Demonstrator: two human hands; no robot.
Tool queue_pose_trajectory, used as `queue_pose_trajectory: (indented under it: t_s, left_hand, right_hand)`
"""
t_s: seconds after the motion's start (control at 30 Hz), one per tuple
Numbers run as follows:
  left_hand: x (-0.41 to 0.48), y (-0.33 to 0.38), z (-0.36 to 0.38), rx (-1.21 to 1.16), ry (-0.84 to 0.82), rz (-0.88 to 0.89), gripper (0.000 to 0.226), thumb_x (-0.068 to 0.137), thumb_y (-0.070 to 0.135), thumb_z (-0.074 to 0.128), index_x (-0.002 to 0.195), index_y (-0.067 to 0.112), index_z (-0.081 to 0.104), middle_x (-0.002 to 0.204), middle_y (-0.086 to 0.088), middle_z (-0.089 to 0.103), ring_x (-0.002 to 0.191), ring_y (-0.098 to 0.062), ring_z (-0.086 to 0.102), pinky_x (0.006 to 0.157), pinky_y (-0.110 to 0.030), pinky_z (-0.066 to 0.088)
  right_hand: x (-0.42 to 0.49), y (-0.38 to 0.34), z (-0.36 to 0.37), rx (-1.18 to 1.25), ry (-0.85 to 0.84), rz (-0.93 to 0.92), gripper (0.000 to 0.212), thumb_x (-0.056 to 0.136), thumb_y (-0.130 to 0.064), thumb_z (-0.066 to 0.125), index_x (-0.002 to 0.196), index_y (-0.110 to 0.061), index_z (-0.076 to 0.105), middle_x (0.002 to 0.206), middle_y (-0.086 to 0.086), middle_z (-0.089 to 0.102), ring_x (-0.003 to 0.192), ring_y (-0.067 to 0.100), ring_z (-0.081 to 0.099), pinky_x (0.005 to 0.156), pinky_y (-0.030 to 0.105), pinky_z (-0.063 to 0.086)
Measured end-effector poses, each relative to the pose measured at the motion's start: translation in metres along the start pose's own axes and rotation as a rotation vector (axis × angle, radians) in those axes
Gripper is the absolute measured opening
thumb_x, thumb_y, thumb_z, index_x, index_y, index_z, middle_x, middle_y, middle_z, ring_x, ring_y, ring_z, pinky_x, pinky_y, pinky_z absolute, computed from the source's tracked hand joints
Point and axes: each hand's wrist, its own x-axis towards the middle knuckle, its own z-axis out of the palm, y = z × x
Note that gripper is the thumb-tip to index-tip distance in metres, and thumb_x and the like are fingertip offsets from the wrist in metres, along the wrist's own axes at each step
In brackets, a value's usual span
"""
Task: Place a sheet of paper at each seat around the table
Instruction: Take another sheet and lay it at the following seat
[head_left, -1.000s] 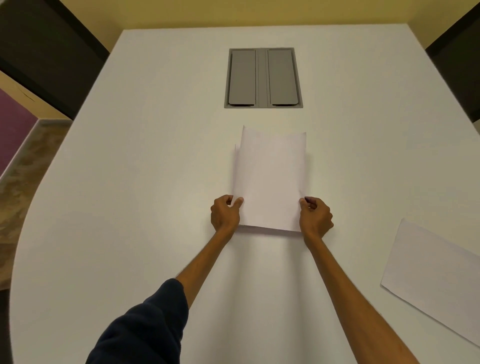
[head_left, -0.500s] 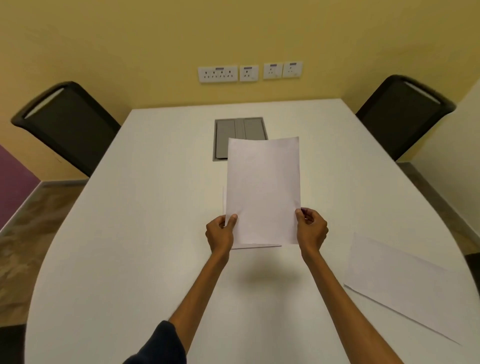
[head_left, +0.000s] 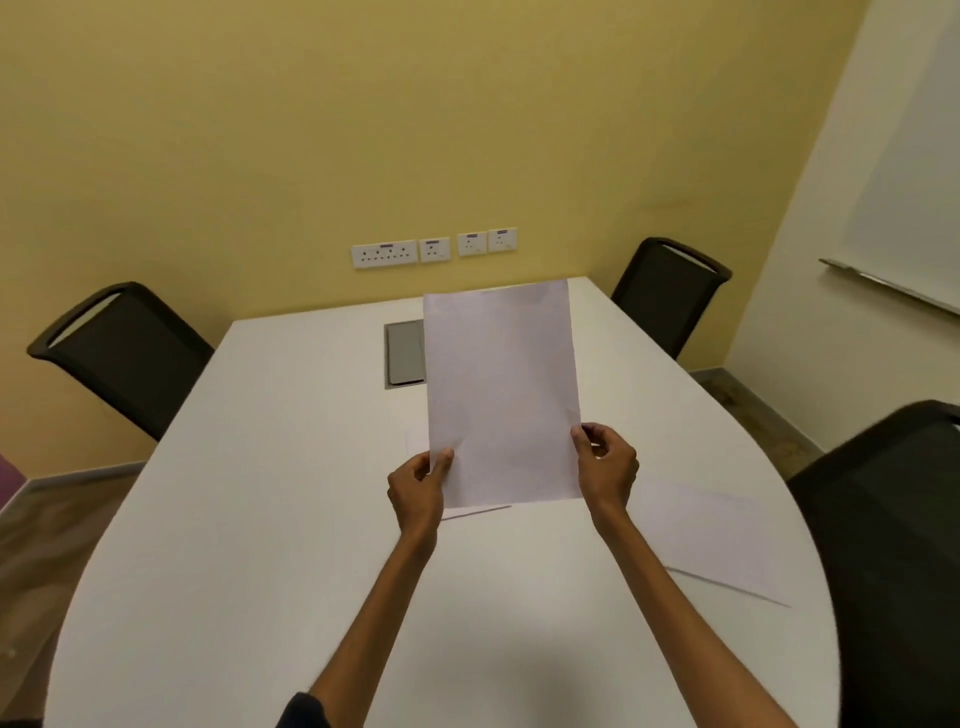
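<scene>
Sheet of paper (head_left: 501, 395) is held upright above the middle of the worktop (head_left: 285, 493), clear of the surface. Left grip (head_left: 418, 486) is pinched on the lower left edge, thumb in front. Right grip (head_left: 605, 470) is pinched on the lower right edge. Both are clamped on the sheet low down, so the top stands free.

A laid sheet (head_left: 711, 540) is seen flat at the near right, before the near right chair (head_left: 893, 545). Another paper edge (head_left: 475, 512) shows on the worktop just under the held sheet; whether one sheet or several lie there cannot be told.

Seats judged unserved: far left chair (head_left: 124, 353) and far right chair (head_left: 667, 291) — no paper is seen before either.

Step in hand, as judged: one sheet to be carried to the next seat.
- The sheet should be checked as single, since thin paper clings.
- It should be tipped flat before travel, so air does not fold the free top.
- The far edge should be lowered first and both pinches released together, so nothing is dragged askew.
- It should be squared to the worktop's edge before the chair, apart from the grey hatch (head_left: 405, 353).
- The reach looks long — a walk round is judged safer than a slide or toss.
</scene>
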Motion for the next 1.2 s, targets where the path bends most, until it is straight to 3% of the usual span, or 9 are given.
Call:
queue_pose_trajectory:
  t_s: [0.33,0.6,1.03,1.2]
  left_hand:
    - [-0.071,0.027,-0.004,-0.076,-0.216,0.107,0.014,0.083,0.024,0.076,0.092,0.013,0.074,0.085,0.0,0.072,0.078,-0.015,0.064,0.07,-0.021,0.051]
    - [-0.154,0.035,0.028,-0.094,-0.455,0.123,0.021,0.08,0.024,0.079,0.096,0.01,0.078,0.083,0.003,0.074,0.078,-0.014,0.067,0.079,-0.031,0.058]
    - [-0.295,0.044,0.129,-0.14,-0.734,0.1,0.034,0.08,0.027,0.079,0.106,0.005,0.075,0.093,-0.002,0.074,0.082,-0.018,0.069,0.08,-0.028,0.057]
    - [-0.36,0.044,0.178,-0.126,-0.797,0.103,0.024,0.082,0.028,0.077,0.098,0.01,0.076,0.088,0.001,0.072,0.08,-0.016,0.067,0.078,-0.029,0.056]
  right_hand:
    - [-0.069,-0.031,-0.095,-0.018,0.191,0.001,0.022,0.091,-0.028,0.066,0.103,-0.01,0.07,0.093,-0.001,0.068,0.082,0.014,0.063,0.073,0.023,0.05]
    - [-0.125,-0.031,-0.207,-0.052,0.408,0.031,0.023,0.092,-0.023,0.065,0.107,-0.006,0.069,0.099,0.008,0.071,0.09,0.02,0.066,0.082,0.036,0.057]
    - [-0.164,-0.018,-0.385,-0.04,0.694,0.034,0.012,0.091,-0.026,0.067,0.096,-0.016,0.069,0.087,-0.001,0.069,0.08,0.016,0.064,0.07,0.028,0.052]
    - [-0.168,-0.01,-0.463,-0.022,0.756,0.026,0.013,0.09,-0.023,0.068,0.099,-0.014,0.07,0.088,-0.003,0.068,0.079,0.013,0.063,0.068,0.018,0.048]
